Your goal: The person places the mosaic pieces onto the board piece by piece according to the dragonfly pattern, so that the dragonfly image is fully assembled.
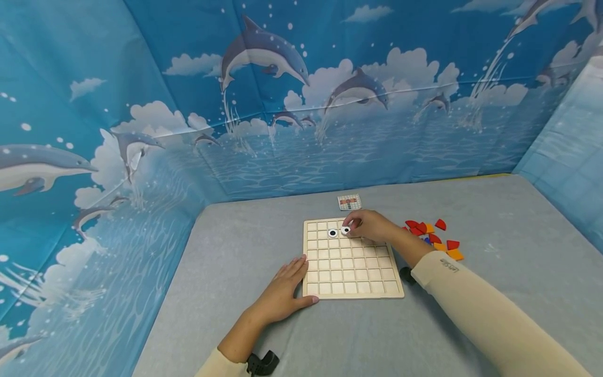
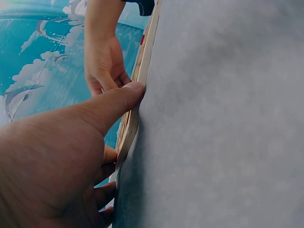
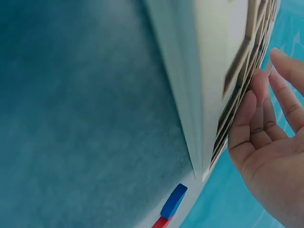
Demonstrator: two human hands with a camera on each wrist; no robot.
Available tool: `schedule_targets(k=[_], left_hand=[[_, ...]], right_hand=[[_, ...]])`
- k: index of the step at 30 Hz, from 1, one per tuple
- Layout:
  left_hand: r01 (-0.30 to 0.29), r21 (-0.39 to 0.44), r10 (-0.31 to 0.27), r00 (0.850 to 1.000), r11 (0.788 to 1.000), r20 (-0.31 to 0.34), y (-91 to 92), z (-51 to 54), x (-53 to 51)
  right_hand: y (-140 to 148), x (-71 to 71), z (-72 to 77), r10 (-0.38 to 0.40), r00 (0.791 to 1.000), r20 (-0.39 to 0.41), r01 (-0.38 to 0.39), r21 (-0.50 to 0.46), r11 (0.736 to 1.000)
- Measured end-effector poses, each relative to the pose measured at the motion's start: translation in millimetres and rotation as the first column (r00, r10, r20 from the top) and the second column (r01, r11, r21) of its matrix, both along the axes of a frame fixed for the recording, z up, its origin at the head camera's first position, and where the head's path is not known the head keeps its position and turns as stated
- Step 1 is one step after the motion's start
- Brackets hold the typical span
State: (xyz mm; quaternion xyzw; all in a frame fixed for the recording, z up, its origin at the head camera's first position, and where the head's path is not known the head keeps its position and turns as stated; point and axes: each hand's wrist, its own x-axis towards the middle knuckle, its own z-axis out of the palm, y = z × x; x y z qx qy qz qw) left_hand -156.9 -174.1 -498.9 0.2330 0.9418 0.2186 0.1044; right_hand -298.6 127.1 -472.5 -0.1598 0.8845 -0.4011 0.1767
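Observation:
A wooden grid board (image 1: 346, 260) lies flat on the grey table. Near its back edge, a white piece with a black dot (image 1: 332, 233) sits on the grid. My right hand (image 1: 372, 226) pinches a second such white piece (image 1: 345, 230) between thumb and fingers, just beside the first. In the right wrist view, the right hand (image 3: 273, 137) is over the board's cells, and the piece can hardly be made out. Against the board's front left corner rests my left hand (image 1: 281, 290), fingers extended along the left edge and thumb at the front edge.
Right of the board lies a loose pile of red, orange and blue pieces (image 1: 434, 239). A small pattern card (image 1: 349, 202) lies behind the board. A dolphin-printed curtain (image 1: 301, 152) hangs behind and at the sides of the table.

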Motion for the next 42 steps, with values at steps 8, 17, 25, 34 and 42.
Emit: schedule_targets(k=[8, 17, 25, 34, 42], left_hand=[[0.002, 0.002, -0.002, 1.0, 1.0, 0.02, 0.6, 1.5, 1.4], [0.006, 0.002, -0.006, 1.0, 1.0, 0.011, 1.3, 5.0, 1.8], [0.004, 0.002, -0.004, 1.0, 1.0, 0.003, 1.3, 4.9, 1.0], [0.004, 0.009, -0.004, 1.0, 1.0, 0.001, 1.3, 4.4, 1.4], [0.004, 0.004, -0.004, 1.0, 1.0, -0.002, 1.0, 3.9, 0.9]], right_hand=[[-1.3, -2.2, -6.2, 0.014, 1.0, -0.021, -0.014, 0.025, 1.0], [-5.0, 1.6, -2.0, 0.012, 0.999, -0.049, -0.01, 0.051, 0.999], [-5.0, 0.5, -3.3, 0.011, 0.999, -0.037, -0.009, 0.054, 0.999], [-2.8, 1.1, -2.0, -0.015, 1.0, 0.022, 0.014, 0.036, 0.999], [3.6, 3.0, 2.9, 0.012, 1.0, 0.017, -0.012, -0.019, 1.0]])
